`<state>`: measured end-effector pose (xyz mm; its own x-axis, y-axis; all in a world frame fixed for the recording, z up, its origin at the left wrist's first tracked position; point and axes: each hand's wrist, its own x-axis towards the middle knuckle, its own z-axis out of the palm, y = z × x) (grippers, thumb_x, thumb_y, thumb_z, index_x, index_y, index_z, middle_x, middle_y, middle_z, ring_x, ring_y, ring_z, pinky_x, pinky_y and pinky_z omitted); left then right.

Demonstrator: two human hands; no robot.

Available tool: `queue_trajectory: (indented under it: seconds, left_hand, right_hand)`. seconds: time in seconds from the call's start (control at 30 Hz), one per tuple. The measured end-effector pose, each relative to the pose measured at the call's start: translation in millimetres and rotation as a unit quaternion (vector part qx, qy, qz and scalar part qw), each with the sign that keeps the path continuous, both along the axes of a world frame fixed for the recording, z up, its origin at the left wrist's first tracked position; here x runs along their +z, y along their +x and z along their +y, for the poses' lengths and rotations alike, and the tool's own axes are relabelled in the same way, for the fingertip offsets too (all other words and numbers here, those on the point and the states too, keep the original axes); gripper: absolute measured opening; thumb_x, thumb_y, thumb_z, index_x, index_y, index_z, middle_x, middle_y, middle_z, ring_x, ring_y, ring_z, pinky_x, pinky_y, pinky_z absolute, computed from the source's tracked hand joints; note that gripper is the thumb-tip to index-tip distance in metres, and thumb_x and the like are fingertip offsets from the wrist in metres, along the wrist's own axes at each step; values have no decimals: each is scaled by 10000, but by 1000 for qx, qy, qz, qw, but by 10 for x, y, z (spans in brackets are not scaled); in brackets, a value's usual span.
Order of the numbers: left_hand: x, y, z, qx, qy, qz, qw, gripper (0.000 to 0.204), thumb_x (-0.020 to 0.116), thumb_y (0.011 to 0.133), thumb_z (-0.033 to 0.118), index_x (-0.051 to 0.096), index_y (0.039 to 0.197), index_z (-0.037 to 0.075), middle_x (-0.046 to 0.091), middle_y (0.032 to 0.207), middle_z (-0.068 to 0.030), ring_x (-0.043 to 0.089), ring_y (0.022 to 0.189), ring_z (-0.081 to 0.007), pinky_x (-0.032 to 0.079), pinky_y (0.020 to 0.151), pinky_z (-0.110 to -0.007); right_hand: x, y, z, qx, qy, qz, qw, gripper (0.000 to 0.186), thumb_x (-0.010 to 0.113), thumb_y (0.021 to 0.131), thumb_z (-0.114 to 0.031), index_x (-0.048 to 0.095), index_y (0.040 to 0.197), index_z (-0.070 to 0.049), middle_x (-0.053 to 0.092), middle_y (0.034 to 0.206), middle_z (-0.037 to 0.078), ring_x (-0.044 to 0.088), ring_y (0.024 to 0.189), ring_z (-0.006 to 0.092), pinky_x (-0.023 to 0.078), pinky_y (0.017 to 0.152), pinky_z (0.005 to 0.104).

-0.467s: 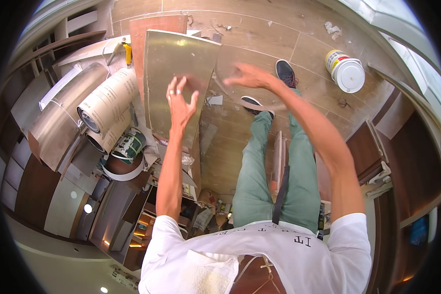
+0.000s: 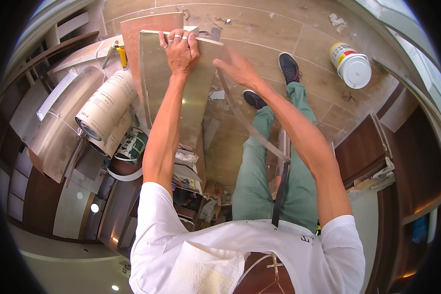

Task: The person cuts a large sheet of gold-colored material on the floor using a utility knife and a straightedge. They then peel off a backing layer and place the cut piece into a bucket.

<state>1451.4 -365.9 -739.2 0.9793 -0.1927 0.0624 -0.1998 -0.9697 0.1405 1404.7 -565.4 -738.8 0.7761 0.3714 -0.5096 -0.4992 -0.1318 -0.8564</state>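
A flat board with a dull golden-green face leans over a low stand. My left hand is closed over its far edge, with the fingers curled across the top and a ring showing. Beside the board's far right corner is my right hand, its fingers smeared by motion. A long thin brown strip starts by that thumb and curves down past my left leg toward my lap. Whether the fingers pinch it is not clear. A reddish-brown board stands behind the first one.
To the left lie paper-wrapped rolls, a curved metallic sheet, a yellow-handled tool and a green-and-white tin. A white lidded bucket stands on the tiled floor at right. Dark wooden panels flank the right side.
My left hand has moved forward from above the board's face and now grips its far edge. My right hand moved slightly forward, and the strip now stretches toward my lap.
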Motion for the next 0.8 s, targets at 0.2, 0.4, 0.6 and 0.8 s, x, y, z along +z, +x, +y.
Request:
queue_trajectory:
  seconds: [0.2, 0.4, 0.6, 0.8]
  left_hand:
    - [2, 70, 58, -8, -18, 10, 1000, 255, 492, 923, 210, 673, 786, 93, 647, 852, -26, 557, 977, -229, 186, 1127, -499]
    - [-16, 152, 85, -27, -22, 8, 999, 250, 497, 924, 205, 681, 779, 120, 648, 837, -7, 576, 943, -215, 227, 1094, -467]
    - [-48, 144, 123, -34, -17, -2, 999, 265, 485, 930, 210, 676, 769, 121, 653, 838, -12, 577, 939, -213, 236, 1080, -452]
    - [-81, 206, 299, -8, -19, -8, 1000, 300, 442, 947, 202, 674, 781, 107, 645, 834, -49, 567, 924, -233, 259, 1063, -438]
  right_hand:
    - [29, 131, -71, 60, 11, 19, 998, 395, 659, 881, -293, 505, 1009, 47, 624, 846, 159, 600, 780, 261, 477, 733, 372]
    - [-83, 259, -166, 138, 12, 37, 990, 480, 634, 884, -359, 526, 1145, 28, 646, 990, 238, 625, 874, 343, 488, 756, 414]
    - [-92, 349, -426, 196, -2, 10, 981, 382, 640, 889, -314, 528, 1060, 9, 618, 857, 157, 594, 788, 274, 477, 714, 376]
    - [-109, 232, -863, 314, -16, -48, 948, 288, 645, 891, -221, 523, 1031, -1, 589, 839, 112, 568, 763, 209, 468, 701, 340]
